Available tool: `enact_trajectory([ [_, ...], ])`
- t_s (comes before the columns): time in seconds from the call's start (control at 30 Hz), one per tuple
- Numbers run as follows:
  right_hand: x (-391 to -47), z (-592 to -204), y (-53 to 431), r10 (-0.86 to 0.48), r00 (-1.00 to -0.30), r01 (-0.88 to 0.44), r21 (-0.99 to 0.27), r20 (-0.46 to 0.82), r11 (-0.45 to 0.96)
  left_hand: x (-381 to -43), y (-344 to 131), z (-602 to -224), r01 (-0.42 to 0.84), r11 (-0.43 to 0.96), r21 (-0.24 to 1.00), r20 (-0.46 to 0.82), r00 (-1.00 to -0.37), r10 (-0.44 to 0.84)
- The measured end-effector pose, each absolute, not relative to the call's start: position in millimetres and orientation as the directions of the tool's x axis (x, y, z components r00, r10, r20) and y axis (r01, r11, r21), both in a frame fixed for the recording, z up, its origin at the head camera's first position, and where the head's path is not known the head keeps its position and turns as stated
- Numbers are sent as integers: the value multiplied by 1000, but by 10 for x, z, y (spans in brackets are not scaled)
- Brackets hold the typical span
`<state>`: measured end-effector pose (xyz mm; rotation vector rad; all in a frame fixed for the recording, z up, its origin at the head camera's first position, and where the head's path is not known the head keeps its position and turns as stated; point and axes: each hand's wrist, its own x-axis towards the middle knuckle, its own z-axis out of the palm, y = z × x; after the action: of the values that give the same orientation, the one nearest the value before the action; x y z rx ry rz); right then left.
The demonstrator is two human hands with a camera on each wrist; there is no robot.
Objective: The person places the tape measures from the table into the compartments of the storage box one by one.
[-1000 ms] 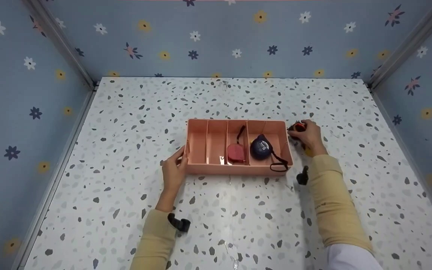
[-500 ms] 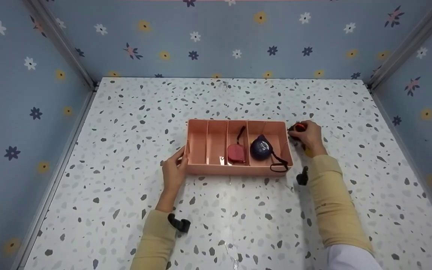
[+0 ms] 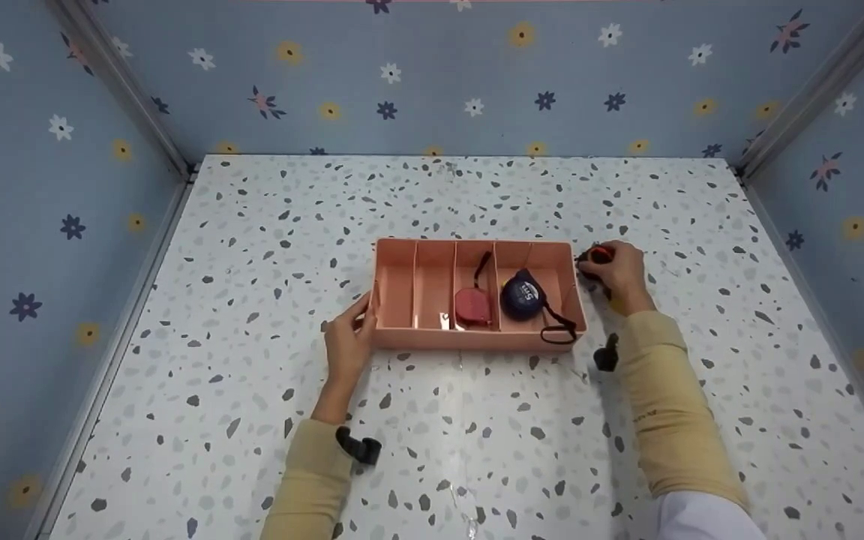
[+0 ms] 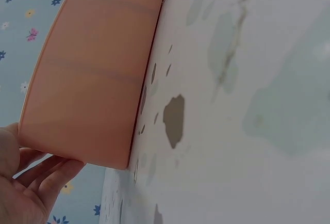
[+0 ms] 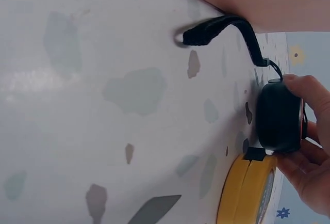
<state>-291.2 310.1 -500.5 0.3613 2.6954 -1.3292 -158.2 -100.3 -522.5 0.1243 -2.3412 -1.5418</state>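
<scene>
A salmon-pink divided box (image 3: 477, 340) sits mid-table, and my left hand (image 3: 347, 341) grips its left end, fingers and thumb at the rim and end wall. Beyond the box's right end, my right hand (image 3: 625, 276) pinches a black tape measure (image 5: 281, 115) with an orange-red face. Its black wrist strap (image 5: 247, 33) trails toward the box. Right beside it stands a yellow tape measure (image 5: 242, 188), mostly hidden under the hand in the head view. Inside the box, a dark blue tape measure (image 3: 522, 296) lies in the rightmost compartment, a pinkish-red one (image 3: 472, 306) in the neighbouring compartment.
The speckled white table (image 3: 432, 450) is bounded by flower-patterned blue panels at the back (image 3: 432, 75) and both sides. The blue tape measure's cord loop (image 3: 558, 330) hangs over the box's front rim. The two left compartments hold nothing visible.
</scene>
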Motion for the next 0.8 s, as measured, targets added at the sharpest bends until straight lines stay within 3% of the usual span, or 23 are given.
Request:
enact_trajectory([
  [0.13, -2904, -4996, 3095, 163, -960, 281, -792, -228, 542, -1583, -1002, -5228, 109, 401, 910, 224, -941, -252],
  [0.43, -2893, -4926, 3108, 132, -982, 187, -657, -132, 730, -1581, -998, -5210, 109, 406, 907, 224, -942, -249],
  [0.8, -2828, -4827, 3076, 121, -993, 84, -648, 13, 757, -1576, -1005, -5223, 123, 395, 911, 234, -940, -247],
])
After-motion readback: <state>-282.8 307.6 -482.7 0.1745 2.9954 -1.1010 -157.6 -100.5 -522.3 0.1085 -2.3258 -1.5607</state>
